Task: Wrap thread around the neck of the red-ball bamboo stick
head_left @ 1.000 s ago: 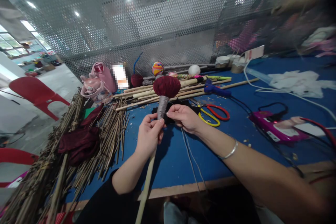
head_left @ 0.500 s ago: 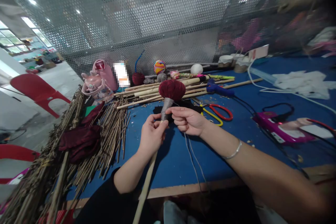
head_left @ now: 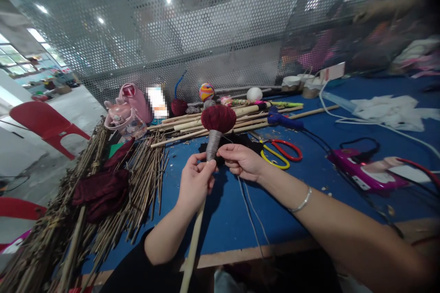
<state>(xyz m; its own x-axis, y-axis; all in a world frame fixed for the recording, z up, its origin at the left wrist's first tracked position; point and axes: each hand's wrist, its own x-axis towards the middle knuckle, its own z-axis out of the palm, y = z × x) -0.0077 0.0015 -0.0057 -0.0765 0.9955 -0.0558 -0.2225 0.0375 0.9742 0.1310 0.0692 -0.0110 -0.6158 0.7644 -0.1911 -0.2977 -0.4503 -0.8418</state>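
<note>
My left hand [head_left: 196, 176] is closed round a pale wooden stick [head_left: 194, 242], just under its grey thread wrapping [head_left: 213, 144]. A dark red, ribbed fabric ball [head_left: 218, 118] tops the stick, which leans with its lower end toward me. Close to the wrapping on the right, my right hand [head_left: 242, 161] pinches grey thread [head_left: 252, 213] between thumb and fingers. Two strands of it hang below that hand toward the table edge. Behind the right hand lie a piece of black cloth [head_left: 240, 141] and scissors [head_left: 282, 152] with red and yellow handles.
Bundled twigs [head_left: 137, 183] and dark red cloth [head_left: 103, 188] lie at left. Wooden sticks [head_left: 192, 124], a blue glue gun [head_left: 283, 120] and a striped ball [head_left: 206, 92] lie farther back. A purple power strip [head_left: 364, 176] with cables is at right; a perforated metal screen [head_left: 206, 23] stands behind.
The view has shifted slightly. My right hand has moved a little away from the wrapping's edge, still pinching the thread. My left hand keeps its hold on the stick.
</note>
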